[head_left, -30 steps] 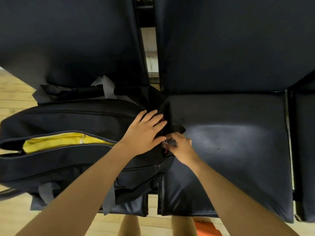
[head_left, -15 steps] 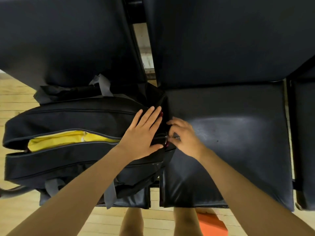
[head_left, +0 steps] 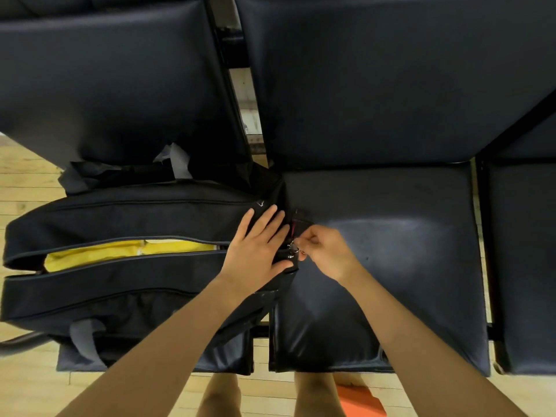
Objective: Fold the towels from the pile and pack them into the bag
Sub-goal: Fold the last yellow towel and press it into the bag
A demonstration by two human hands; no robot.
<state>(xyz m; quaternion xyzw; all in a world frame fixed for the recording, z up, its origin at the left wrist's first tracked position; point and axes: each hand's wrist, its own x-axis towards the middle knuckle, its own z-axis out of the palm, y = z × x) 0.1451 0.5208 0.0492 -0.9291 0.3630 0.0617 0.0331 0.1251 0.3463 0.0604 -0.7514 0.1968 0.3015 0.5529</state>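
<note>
The left hand [head_left: 258, 251] lies flat over the right end of the black bag [head_left: 120, 218], covering the stretch of zip beneath its palm. Through the gap that stays uncovered only a strip of yellow towel [head_left: 126, 254] shows; the rest sits inside the bag, so how it is folded cannot be told. The right hand [head_left: 325, 254] curls around small metal zip pulls [head_left: 293, 251] (too small to tell whether there are one or two), and its fingertips are hidden from view. The bag covers most of the left seat [head_left: 150, 365]. Both forearms run off the bottom edge. An orange thing [head_left: 358, 401] on the floor is cut off there too.
</note>
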